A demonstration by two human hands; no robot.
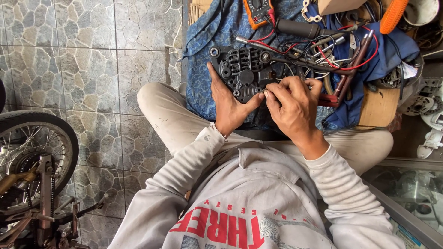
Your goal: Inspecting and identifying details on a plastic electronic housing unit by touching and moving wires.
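At far left we see a spoked wheel (32, 147) with a rusty frame (41, 203) under it, standing on the stone-patterned tile floor (92, 69). We sit with our knees apart in pale trousers (166, 115) and a grey sweatshirt (249, 193) that carries large red lettering low on the chest.

Our left hand (228, 103) lies against the left side of the black part (242, 71), a ribbed, round-cornered housing with bolt ears; the forefinger runs up its edge and the thumb reaches under its lower rim, so the hand is open and bracing it rather than closed around it. The part rests on a blue patterned cloth (207, 32) between our knees, just ahead of our hands.

Our right hand (293, 106) is clenched at the part's lower right corner, fingertips pinched on something small and red; we cannot tell what it is.

Above, an orange meter (258, 11) lies on the cloth, its red and black leads (323, 55) tangled to the right. Further right sit a brown board (379, 108), an orange handle (393, 16) and pale housings (431, 120).
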